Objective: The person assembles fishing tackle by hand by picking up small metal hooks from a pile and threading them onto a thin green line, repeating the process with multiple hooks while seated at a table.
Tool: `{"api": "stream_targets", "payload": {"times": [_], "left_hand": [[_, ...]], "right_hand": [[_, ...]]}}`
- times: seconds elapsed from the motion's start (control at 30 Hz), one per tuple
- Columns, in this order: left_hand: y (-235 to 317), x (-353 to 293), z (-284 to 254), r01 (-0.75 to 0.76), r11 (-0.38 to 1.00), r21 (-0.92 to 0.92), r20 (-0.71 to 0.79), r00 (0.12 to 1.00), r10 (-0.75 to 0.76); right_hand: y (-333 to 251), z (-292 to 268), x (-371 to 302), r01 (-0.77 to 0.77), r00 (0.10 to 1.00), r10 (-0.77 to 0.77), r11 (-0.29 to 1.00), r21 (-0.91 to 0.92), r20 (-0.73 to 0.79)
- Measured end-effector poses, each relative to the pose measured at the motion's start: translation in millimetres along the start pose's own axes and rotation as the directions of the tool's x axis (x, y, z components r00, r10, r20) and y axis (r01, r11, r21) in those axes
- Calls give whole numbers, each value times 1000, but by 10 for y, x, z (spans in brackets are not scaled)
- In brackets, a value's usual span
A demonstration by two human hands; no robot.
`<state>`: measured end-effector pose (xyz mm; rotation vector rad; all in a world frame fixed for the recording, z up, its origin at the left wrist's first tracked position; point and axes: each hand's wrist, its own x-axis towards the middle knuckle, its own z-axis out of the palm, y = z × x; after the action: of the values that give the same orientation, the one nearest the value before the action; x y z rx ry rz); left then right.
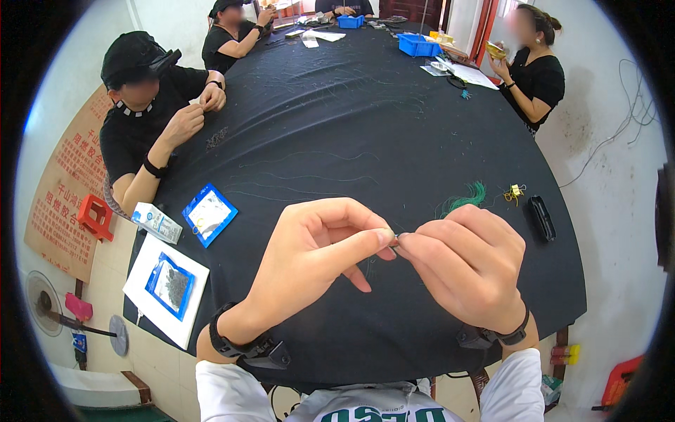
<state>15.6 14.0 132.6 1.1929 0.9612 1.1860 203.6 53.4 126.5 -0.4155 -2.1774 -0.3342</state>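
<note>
Above the near part of the black-covered table, my left hand (316,254) pinches with thumb and index finger, its other fingers loosely curled. My right hand (470,264) meets it fingertip to fingertip, also pinching. Between the fingertips shows a tiny bit of thin dark green thread (395,249); most of it is hidden by the fingers. Just beyond my right hand lies a bundle of green threads (467,198). Several long thin threads (309,177) stretch across the cloth beyond my left hand.
Left on the table (394,352) are a blue-edged packet (210,215), a small white box (156,222) and a white board (184,325) bearing a pouch of dark bits (171,285). Right are yellow clips (515,193) and a black case (541,218). Several people sit or stand around the table.
</note>
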Motion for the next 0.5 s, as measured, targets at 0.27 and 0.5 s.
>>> {"api": "stream_targets", "payload": {"times": [0.27, 0.5], "left_hand": [[-23, -7, -5, -29, 1000, -6, -7, 1000, 29], [-44, 0, 5, 3, 999, -52, -2, 1000, -3]], "right_hand": [[-11, 10, -2, 38, 999, -40, 997, -64, -30], [-5, 1, -2, 41, 998, -45, 994, -103, -32]]}}
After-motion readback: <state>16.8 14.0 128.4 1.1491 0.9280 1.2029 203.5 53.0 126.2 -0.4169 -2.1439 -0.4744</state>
